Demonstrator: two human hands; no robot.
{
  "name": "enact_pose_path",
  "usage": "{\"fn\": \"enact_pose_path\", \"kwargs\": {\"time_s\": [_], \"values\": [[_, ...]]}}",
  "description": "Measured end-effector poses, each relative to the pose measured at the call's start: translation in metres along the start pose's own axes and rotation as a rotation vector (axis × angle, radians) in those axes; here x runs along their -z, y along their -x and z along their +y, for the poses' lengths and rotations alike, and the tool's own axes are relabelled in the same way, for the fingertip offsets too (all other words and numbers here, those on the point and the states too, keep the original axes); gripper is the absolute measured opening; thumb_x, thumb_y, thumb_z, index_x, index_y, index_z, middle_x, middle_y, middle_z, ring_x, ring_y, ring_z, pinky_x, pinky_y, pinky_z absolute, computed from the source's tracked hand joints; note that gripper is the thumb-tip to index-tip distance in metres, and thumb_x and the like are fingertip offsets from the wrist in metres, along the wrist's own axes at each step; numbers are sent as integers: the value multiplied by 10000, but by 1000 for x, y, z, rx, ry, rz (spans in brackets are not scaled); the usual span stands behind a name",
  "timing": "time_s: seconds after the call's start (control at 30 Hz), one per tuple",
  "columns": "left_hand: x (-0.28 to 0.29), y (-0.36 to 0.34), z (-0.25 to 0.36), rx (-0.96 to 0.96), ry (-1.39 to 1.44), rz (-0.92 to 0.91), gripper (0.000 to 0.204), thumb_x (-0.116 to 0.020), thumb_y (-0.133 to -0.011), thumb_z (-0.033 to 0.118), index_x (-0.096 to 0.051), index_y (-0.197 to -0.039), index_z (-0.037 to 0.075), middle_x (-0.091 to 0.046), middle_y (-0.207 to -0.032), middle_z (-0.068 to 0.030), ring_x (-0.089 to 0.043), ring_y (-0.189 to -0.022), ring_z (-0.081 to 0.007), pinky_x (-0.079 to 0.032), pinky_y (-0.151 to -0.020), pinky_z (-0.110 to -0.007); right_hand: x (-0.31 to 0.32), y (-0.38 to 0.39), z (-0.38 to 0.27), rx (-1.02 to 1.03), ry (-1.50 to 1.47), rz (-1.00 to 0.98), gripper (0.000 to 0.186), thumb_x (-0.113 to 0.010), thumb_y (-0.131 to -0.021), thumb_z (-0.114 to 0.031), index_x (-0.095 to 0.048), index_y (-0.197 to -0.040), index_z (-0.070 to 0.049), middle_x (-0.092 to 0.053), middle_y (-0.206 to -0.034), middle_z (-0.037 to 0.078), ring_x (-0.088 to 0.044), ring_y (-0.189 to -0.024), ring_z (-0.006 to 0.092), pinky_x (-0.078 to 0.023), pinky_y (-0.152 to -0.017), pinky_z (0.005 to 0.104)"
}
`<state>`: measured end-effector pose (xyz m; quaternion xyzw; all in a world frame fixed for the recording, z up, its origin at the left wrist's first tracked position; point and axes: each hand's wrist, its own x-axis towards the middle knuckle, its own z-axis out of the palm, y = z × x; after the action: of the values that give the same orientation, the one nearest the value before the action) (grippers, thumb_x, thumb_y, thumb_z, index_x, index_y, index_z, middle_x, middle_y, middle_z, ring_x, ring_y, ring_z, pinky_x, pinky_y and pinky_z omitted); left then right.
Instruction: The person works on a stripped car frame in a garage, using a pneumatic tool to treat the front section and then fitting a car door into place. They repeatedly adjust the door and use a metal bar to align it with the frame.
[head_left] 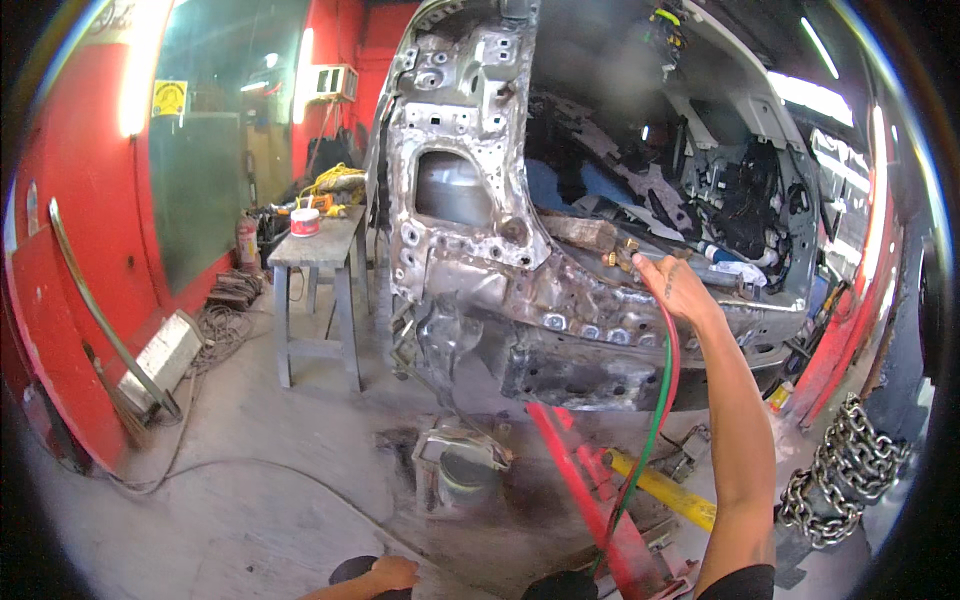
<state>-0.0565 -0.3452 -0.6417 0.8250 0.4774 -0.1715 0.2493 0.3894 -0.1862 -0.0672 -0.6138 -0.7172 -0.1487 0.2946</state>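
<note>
Bare metal everywhere — big stripped car body [455, 275] up front. Red and green hoses [665, 378] ran up to the right hand [675, 285], fingers wrapped round their ends; left hand [396, 573] sat low, couldn't tell its grip — brass fittings [611, 259] poked out by the body's opening.

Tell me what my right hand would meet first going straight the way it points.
Beyond the brass fittings just in front of it, your right hand would probably meet the brown block in the car body opening, though depth is unclear from one view.
</note>
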Motion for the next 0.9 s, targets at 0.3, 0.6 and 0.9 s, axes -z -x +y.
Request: {"fn": "enact_pose_path", "kwargs": {"time_s": [0.3,0.6,0.9], "values": [[-173,-150,60,-742,301,289,384,-584,-889,298,-632,-1203,82,-602,-1213,-216,-558,-1141,-371,-446,-954,-492,2,-14,-17,-115,88,-80,753,-373,-955,-600,-672,-872,86,-619,-944,367,-593,-970,502,-452,-851,509],[-234,-209,70,-903,254,456,378,-551,-904,290,-610,-1203,66,-629,-1141,-195,-601,-997,-378,-490,-888,-468,-13,-8,-34,82,116,29,509,-322,-1022,-373,-626,-1100,27,-639,-985,298,-595,-973,461,-462,-864,460],[-67,-93,122,-646,427,190,418,-494,-945,370,-643,-1099,11,-635,-1021,-250,-617,-866,-405,-483,-745,-509,-17,1,-36,-7,199,-16,544,-291,-1027,-405,-629,-1129,10,-619,-939,324,-595,-942,478,-461,-833,490]]}}
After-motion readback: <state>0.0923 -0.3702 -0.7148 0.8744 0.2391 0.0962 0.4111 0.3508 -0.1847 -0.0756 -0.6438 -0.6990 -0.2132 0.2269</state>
